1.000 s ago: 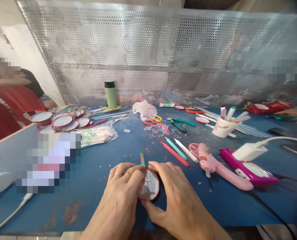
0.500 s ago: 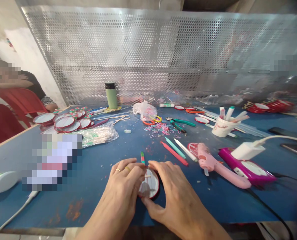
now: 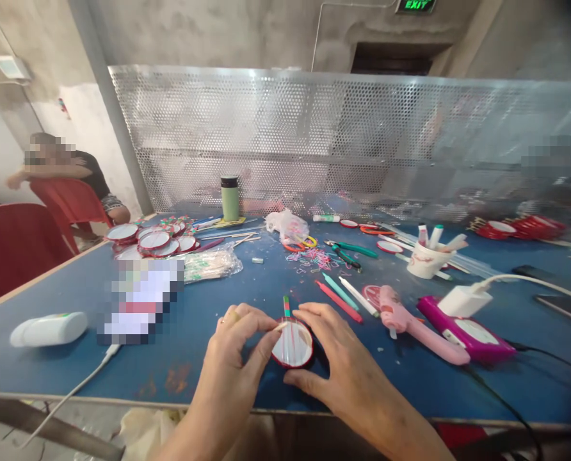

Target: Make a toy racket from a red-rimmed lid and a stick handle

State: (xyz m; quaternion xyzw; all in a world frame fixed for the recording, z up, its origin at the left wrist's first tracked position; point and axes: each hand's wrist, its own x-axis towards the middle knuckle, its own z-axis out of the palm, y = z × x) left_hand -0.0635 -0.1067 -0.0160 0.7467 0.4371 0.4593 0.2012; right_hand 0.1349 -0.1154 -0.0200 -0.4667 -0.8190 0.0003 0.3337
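Note:
Between my hands on the blue table lies a small round disc (image 3: 292,351) with a white face and a red rim. A narrow stick (image 3: 286,306), striped green and red, extends from its far edge. My left hand (image 3: 235,352) pinches a short pale wooden stick (image 3: 281,326) between thumb and index finger, over the left side of the disc. My right hand (image 3: 340,358) curves round the disc's right side, fingers at the far rim and thumb at the near rim. Pale lines run down the white face.
Nearby on the table (image 3: 209,384) are marker pens (image 3: 338,299), a pink glue gun (image 3: 410,323), a purple power box (image 3: 468,330) and a phone (image 3: 144,301). Farther back are pliers (image 3: 347,251), a paper cup (image 3: 427,259), a green bottle (image 3: 230,202) and red-rimmed discs (image 3: 154,239). A person sits at far left.
My view has tilted up. My left hand has drawn left off the disc, uncovering more of its face, and the short wooden stick now shows in its pinch. My right hand stays around the rim.

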